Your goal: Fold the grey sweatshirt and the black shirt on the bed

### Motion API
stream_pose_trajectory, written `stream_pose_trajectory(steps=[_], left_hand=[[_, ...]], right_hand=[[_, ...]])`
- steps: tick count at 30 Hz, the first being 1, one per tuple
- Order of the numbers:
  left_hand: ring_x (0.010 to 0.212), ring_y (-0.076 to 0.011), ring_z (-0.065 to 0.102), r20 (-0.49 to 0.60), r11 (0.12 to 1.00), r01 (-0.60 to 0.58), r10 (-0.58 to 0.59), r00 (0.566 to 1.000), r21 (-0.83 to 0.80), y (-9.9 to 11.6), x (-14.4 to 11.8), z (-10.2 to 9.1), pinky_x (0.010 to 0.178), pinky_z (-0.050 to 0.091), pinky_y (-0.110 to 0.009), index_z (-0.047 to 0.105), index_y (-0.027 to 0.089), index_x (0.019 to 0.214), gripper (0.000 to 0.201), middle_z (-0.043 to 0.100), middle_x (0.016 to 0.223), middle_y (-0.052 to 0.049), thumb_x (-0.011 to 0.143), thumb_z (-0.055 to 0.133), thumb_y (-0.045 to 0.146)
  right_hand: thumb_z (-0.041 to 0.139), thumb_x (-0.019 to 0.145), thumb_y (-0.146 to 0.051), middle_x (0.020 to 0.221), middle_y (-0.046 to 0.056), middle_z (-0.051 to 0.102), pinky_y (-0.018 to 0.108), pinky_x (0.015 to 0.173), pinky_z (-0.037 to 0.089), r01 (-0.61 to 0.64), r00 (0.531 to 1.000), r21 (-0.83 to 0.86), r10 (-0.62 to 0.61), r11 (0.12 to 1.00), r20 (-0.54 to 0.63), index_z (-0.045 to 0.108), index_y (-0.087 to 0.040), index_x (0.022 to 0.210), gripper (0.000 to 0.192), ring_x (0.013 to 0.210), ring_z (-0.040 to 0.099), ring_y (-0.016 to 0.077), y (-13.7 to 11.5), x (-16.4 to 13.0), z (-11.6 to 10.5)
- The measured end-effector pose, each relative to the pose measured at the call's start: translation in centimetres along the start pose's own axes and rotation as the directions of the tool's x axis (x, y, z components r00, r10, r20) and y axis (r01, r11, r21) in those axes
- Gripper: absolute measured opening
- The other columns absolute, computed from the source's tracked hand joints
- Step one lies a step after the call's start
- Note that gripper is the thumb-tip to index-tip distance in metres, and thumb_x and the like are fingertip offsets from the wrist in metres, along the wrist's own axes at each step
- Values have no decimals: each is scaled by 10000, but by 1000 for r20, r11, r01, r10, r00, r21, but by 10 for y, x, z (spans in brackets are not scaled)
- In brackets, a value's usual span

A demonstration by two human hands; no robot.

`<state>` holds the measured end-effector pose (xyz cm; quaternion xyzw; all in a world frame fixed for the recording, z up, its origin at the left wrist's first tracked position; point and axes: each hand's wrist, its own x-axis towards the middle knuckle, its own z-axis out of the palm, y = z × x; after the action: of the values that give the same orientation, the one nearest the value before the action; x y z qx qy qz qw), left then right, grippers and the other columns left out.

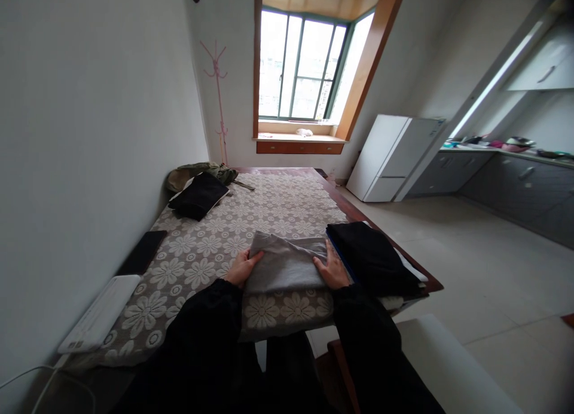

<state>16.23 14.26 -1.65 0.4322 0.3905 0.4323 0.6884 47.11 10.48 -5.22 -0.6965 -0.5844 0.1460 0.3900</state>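
A folded grey garment lies near the front edge of a table covered with a floral lace cloth. My left hand grips its left edge, thumb on top. My right hand presses flat on its right edge. Directly to the right of the grey garment sits a stack of folded dark clothes, with a blue edge and a white layer showing underneath.
A folded black garment and an olive one lie at the table's far left. A black phone and a white power strip sit by the left wall. A white bench stands at lower right, a fridge beyond.
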Motion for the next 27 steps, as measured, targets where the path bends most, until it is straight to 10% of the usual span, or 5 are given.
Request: stream_pose_trajectory(steps=[5, 10, 16, 24, 27], left_hand=[[972, -278, 737, 129, 995, -39, 50, 990, -90, 9, -6, 6, 829, 570, -332, 716, 176, 1162, 630, 795, 1002, -76, 629, 925, 438], [1005, -298, 736, 205, 982, -67, 103, 973, -177, 21, -24, 7, 916, 564, -384, 718, 172, 1176, 568, 796, 997, -78, 669, 908, 342], [987, -310, 744, 212, 975, -46, 93, 973, -219, 29, -37, 2, 904, 571, -401, 739, 172, 1092, 479, 800, 944, -81, 657, 902, 292], [913, -260, 741, 5, 921, -353, 359, 933, -167, 34, -26, -2, 867, 553, -351, 734, 182, 833, 284, 797, 899, -54, 603, 887, 247], [996, -277, 729, -41, 887, -456, 454, 890, -78, 36, -23, 1, 910, 540, -383, 709, 190, 852, 246, 797, 953, -74, 666, 850, 266]], right_hand=[[704, 788, -499, 1606, 131, 413, 517, 1261, 239, -73, 997, 273, 64, 959, 43, 305, -219, 1585, 934, 1502, 351, 334, 2, 3, -5], [896, 625, -476, 1508, 138, 541, 506, 1207, 357, -187, 973, 652, 48, 735, 225, 324, -274, 1555, 1110, 1418, 483, 336, -4, 6, -26], [948, 567, -415, 1108, 108, 774, 546, 980, 539, -402, 856, 704, -32, 586, 515, 606, -230, 1275, 808, 1084, 712, 366, -15, -5, -40], [902, 610, -485, 1056, 95, 770, 516, 964, 535, 15, 999, 623, 20, 782, -49, 688, -212, 1028, 543, 1033, 692, 334, -7, -2, -45], [807, 645, -594, 1042, 84, 763, 535, 1039, 498, 61, 998, 488, -42, 871, -50, 704, -246, 983, 496, 1099, 665, 347, 0, 2, -48]])
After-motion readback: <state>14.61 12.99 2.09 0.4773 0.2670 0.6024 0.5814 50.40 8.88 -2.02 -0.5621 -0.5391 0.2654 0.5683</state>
